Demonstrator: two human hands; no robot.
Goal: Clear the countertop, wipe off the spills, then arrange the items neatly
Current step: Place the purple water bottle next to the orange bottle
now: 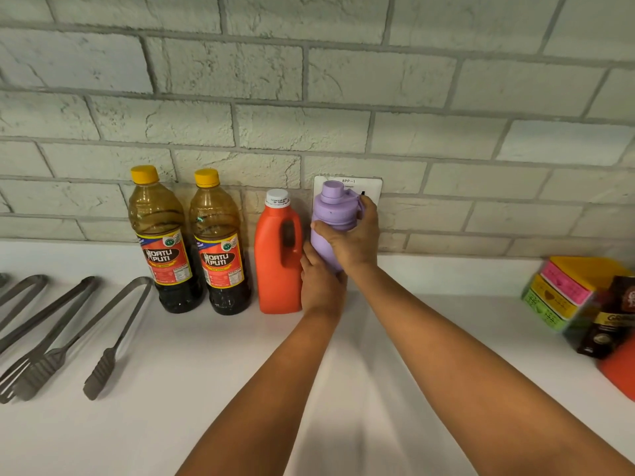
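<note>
1. i had the purple bottle (328,231) just right of the orange jug (279,259), at the back of the white countertop (171,389) by the wall
2. my left hand (321,280) wrapped the lower body; my right hand (354,238) curled round the shoulder below the lid
3. it looked like rigid, smooth plastic, likely slippery if damp; i couldn't tell how full it was, so weight was a guess
4. i judged the body the safest grip, since the flip lid might pop
5. the two soy sauce bottles (192,238) stood left of the jug, the tongs (68,334) further left
</note>
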